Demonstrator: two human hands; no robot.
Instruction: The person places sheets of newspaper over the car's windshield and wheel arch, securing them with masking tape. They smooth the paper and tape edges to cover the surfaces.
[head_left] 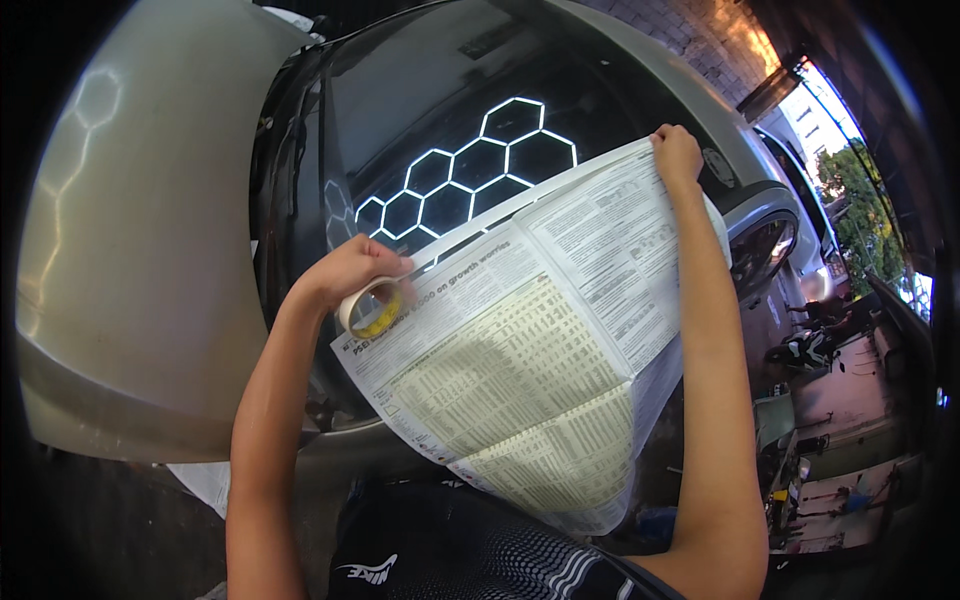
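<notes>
A printed newspaper sheet [500, 360] is spread between my hands in front of a car's dark windshield [400, 110]. My left hand [345, 272] is closed at the sheet's upper left, with a roll of tape [352, 318] at its fingers. The roll's yellowish inner ring shows against the print. At the upper right corner, my right hand [678, 158] pinches the paper. Along the top edge between both hands runs a pale strip [530, 196]; whether it is tape or a paper margin I cannot tell. The sheet's lower part sags toward my body.
The car's beige hood [150, 230] fills the left side. Beyond my right arm a side mirror [768, 245] sticks out. White hexagon lights reflect in the glass [440, 190]. A parked motorcycle [805, 350] stands farther right, and a brick wall [700, 45] rises behind the car.
</notes>
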